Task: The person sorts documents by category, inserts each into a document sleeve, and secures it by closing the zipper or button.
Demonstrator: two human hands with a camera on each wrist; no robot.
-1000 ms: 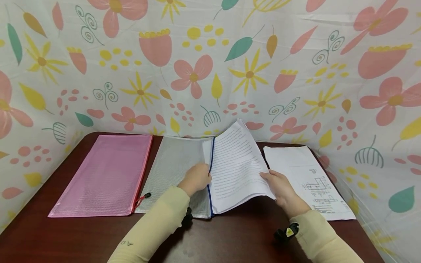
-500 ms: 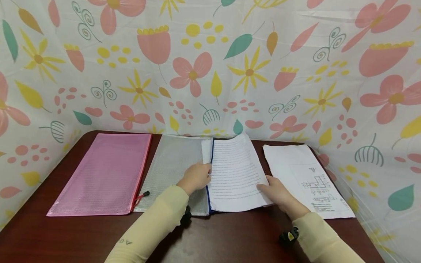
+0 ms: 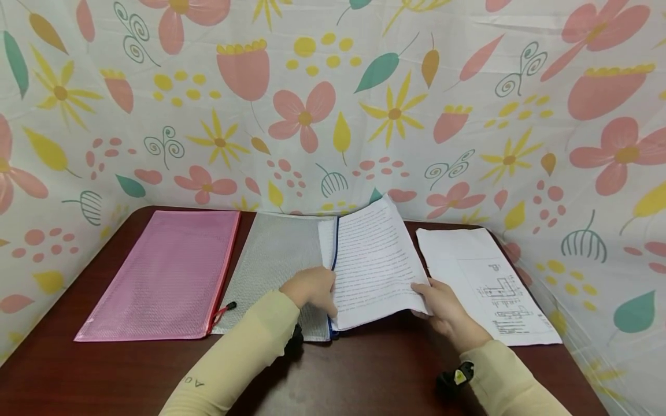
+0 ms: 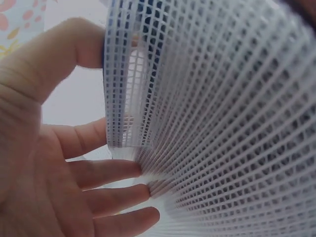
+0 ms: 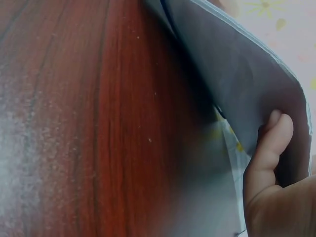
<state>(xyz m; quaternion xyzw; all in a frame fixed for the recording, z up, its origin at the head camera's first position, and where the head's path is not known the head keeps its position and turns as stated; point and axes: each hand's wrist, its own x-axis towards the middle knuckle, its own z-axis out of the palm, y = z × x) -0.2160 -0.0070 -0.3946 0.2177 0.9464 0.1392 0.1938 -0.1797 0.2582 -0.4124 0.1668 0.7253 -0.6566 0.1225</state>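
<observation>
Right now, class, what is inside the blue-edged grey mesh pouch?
A pale strip, apparently part of the white printed paper stack, shows through the grey mesh pouch; the left hand hides the strip's lower end.

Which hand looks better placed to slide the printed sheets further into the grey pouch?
Probably the right hand: it grips the printed sheets by their outer edge. The left hand sits at the blue edge of the grey pouch, better for steadying it.

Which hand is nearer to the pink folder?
Left. The left hand is right of the pink folder, at the right side of the grey folder; the right hand is farther right, gripping the papers.
</observation>
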